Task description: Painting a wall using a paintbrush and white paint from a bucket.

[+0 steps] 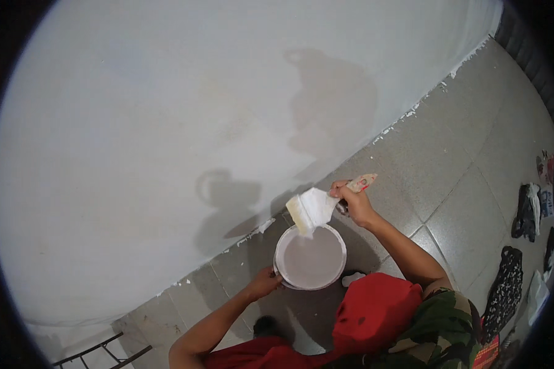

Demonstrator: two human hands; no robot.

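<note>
**Loaded brush over the paint bucket**

Head view, looking down: right hand (353, 203) has its fingers clamped round the wooden handle of a wide paintbrush (317, 208). Brush long axis runs from the handle tip, up and away from the bucket, down-left to the white-coated bristles, which hang just over the far rim of the paint bucket (310, 258). Bucket sits on the grey tiled floor (461, 184), close to the foot of the white wall (166, 123), filled with pale paint. Left hand (264, 284) grips the bucket's near-left rim, fingers curled on the edge. Right hand is nearer the wall; bristles lie bucket-side of its fingers. Red cloth (375, 307) lies beside the bucket.
</note>
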